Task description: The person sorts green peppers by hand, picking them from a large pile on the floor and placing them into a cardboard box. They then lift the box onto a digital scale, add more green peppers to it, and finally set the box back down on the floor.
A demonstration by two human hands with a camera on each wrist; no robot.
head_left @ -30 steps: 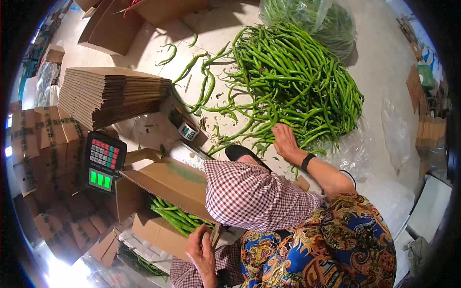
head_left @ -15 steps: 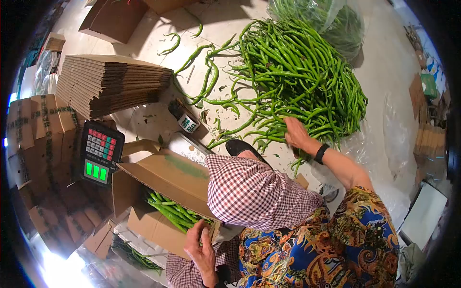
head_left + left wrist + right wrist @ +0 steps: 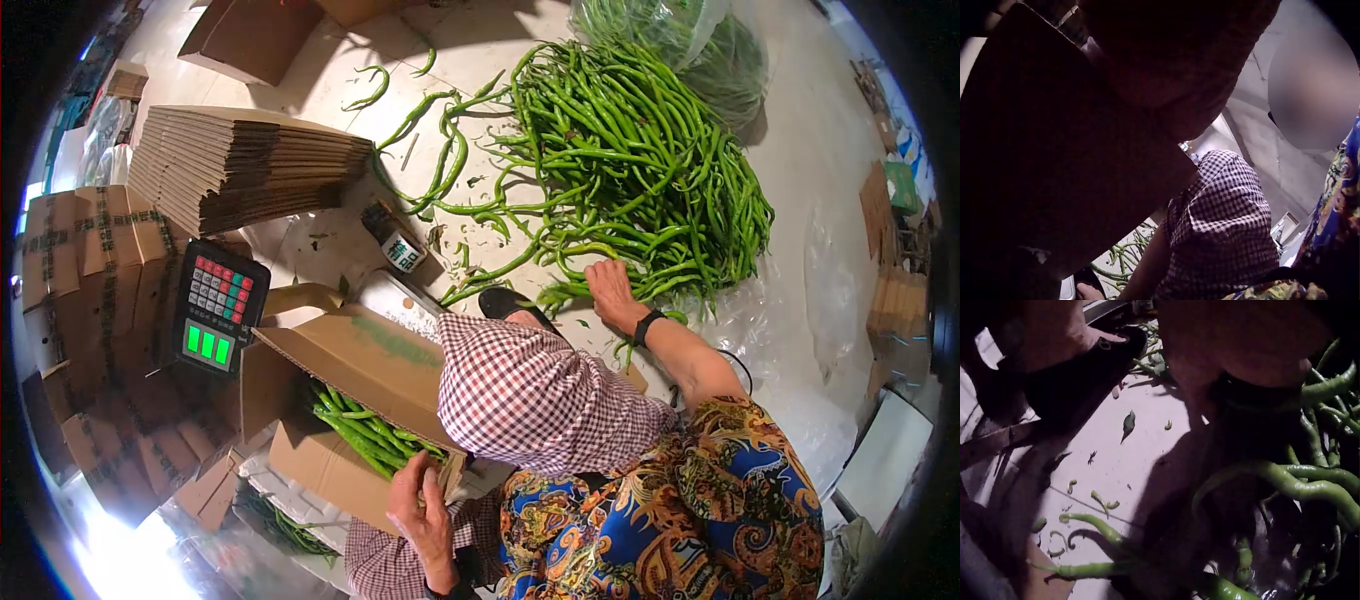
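Long green peppers (image 3: 640, 150) lie in a large heap on the floor. My right hand (image 3: 615, 300), with a black wristband, is at the heap's near edge, fingers bent down among peppers; what its fingertips hold is unclear. Dark in the right wrist view, the hand (image 3: 1235, 344) is above peppers (image 3: 1316, 494). An open cardboard box (image 3: 330, 470) at lower left contains more peppers (image 3: 365, 435). My left hand (image 3: 425, 520) is at that box's near edge, fingers loosely bent beside the peppers. The left wrist view shows the hand (image 3: 1172, 62) in shadow against dark cardboard (image 3: 1054, 137).
Flattened cartons (image 3: 240, 170) are stacked at left, by a scale display (image 3: 215, 305) with green digits. Taped boxes (image 3: 110, 260) stand beyond it. A clear bag of greens (image 3: 690, 50) is behind the heap. My checkered knee (image 3: 550, 395) and dark shoe (image 3: 510, 305) lie between my hands.
My right hand has moved a little along the heap's near edge, and a few peppers there have shifted. The left hand stays by the box, its fingers slightly more spread. The head view has shifted slightly.
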